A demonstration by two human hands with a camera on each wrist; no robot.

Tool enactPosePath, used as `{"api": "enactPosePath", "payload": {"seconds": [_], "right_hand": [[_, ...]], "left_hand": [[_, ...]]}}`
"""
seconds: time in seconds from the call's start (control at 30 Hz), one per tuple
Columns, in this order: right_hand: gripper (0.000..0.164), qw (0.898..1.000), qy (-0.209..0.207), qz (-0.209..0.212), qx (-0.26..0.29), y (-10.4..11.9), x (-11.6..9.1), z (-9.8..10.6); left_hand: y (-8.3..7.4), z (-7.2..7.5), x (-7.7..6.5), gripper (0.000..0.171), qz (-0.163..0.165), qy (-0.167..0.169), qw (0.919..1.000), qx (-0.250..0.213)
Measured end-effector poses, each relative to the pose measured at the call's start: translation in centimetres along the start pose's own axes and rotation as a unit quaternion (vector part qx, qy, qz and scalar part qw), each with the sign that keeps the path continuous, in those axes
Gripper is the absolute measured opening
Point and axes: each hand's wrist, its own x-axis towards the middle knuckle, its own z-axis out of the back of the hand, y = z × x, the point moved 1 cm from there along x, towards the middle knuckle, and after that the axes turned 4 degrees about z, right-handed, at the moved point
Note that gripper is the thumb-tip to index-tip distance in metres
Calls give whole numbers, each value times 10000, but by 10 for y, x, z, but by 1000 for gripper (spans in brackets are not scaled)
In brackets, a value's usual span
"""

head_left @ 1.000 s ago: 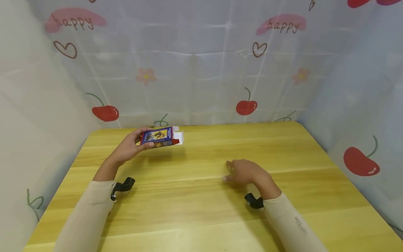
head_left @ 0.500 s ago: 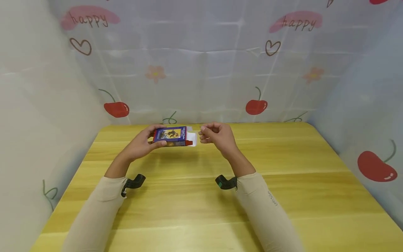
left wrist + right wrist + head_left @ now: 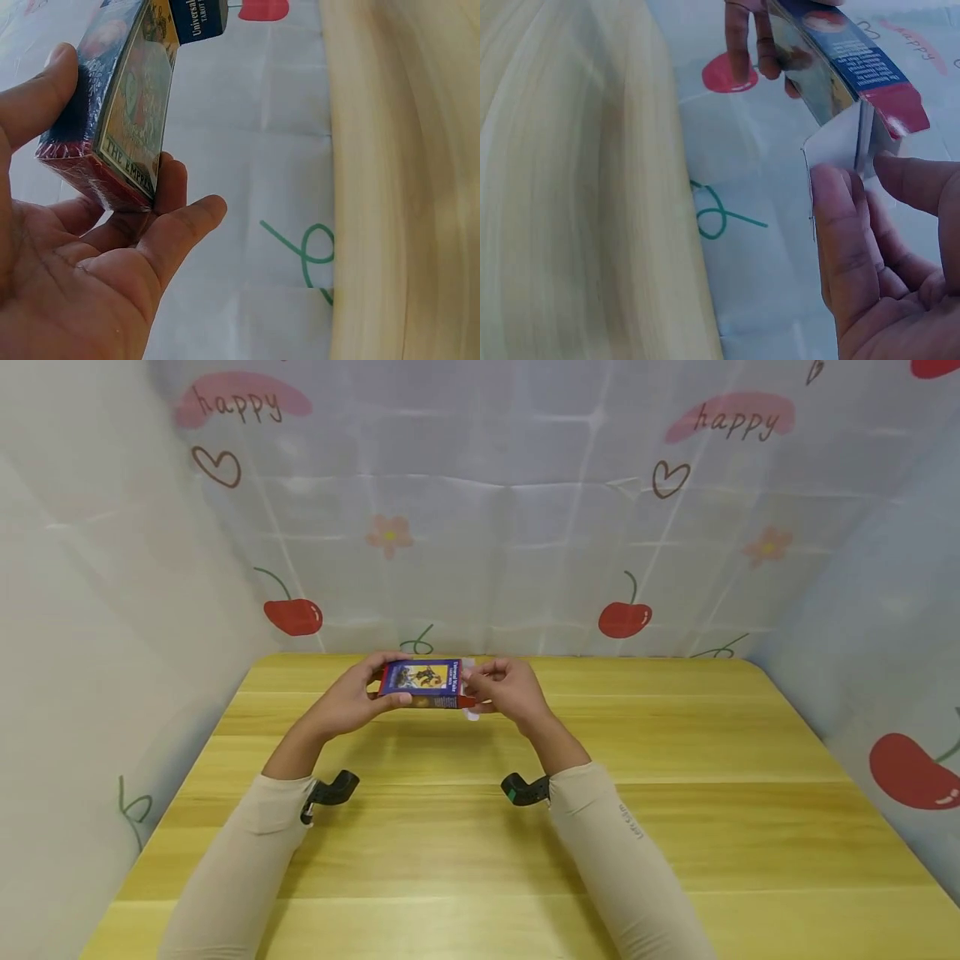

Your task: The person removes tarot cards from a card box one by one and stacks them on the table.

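A blue and red tarot card box [image 3: 422, 679] is held above the table, its printed face up and its flapped end toward the right. My left hand [image 3: 347, 700] grips the box's closed end, thumb on the near long side and fingers on the far side. In the left wrist view the wrapped box [image 3: 112, 97] shows "THE EMPRESS" on one face. My right hand [image 3: 512, 692] is at the box's open end. In the right wrist view its fingers touch the white inner flap [image 3: 836, 142], with the thumb apart from them beside the opening. The box's contents are mostly hidden.
Below the hands lies a yellow wood-grain table [image 3: 420, 852]. A white sheet [image 3: 480, 568] printed with cherries, hearts and flowers hangs behind it, with pale sheets at both sides. Each wrist carries a black camera mount [image 3: 525, 789].
My right hand has come up from low over the table and moved left to the box's open end. My left hand keeps its grip on the box.
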Motion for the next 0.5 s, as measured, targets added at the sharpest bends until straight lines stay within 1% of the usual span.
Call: {"api": "enactPosePath", "payload": {"seconds": [0.1,0.2,0.5], "right_hand": [[21,9999,-126,-7,-40,-2,-1,-3],[19,9998,-212,-33,35,-4,-2,-5],[21,9994,-203,-140,239,-3,-3,-7]], "left_hand": [[0,-1,0,65,-19,16,10000,-63],[0,-2,0,63,-25,11,9999,-123],[1,-3,1,62,-2,-4,9998,-183]]}}
